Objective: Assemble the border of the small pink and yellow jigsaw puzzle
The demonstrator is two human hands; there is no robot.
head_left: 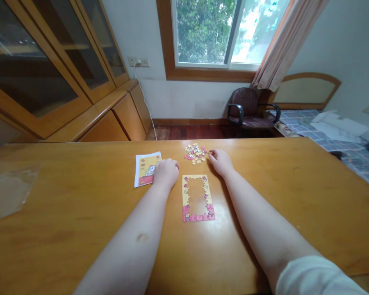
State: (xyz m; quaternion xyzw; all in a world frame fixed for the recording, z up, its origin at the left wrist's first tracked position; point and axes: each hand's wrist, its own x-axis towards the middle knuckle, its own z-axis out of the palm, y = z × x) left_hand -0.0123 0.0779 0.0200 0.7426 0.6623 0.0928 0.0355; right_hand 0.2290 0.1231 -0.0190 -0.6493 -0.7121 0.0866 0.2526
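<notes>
A puzzle border (185, 198) of joined yellow and pink jigsaw pieces lies on the table, its middle showing bare wood. Beyond it is a heap of loose jigsaw pieces (196, 153) in yellow, pink and white. My right hand (221, 161) rests at the heap's right edge, with fingers stretched toward the pieces and slightly apart. A printed picture card (144, 169) with a white cartoon animal lies on the left. My left hand (166, 173) covers the card's right edge, fingers curled in; whatever is inside them, if anything, is hidden.
The wooden table (95, 229) spreads widely around both arms. A clear plastic bag (10, 192) lies at the far left. Beyond the table stand a glass-door cabinet (95, 88), an office chair (247, 107) and a bed (298, 116).
</notes>
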